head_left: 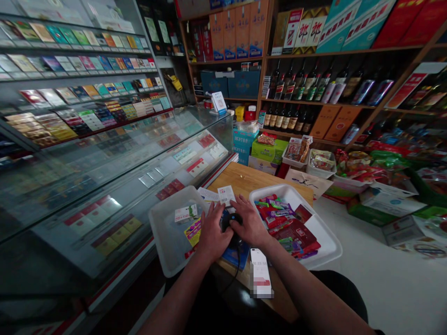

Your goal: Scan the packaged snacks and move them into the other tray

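A black rounded device (226, 218) with a cord (239, 260) sits between my two hands, over the small wooden table. My left hand (212, 231) is closed around its left side, fingers curled over the top. From the other side my right hand (250, 224) grips it, the thumb across the front. Both hands cover much of the device, so its exact kind is not clear. Under it lies a blue flat item (228, 257). A phone with a lit white screen (259, 265) lies nearer to me, by my right forearm.
A white tub (161, 239) with a few packets stands left of my hands; another white tub (328, 244) full of colourful sweets stands right. A glass display counter (115, 186) borders the left. Bottle shelves (300, 55) and snack boxes (377, 207) lie beyond.
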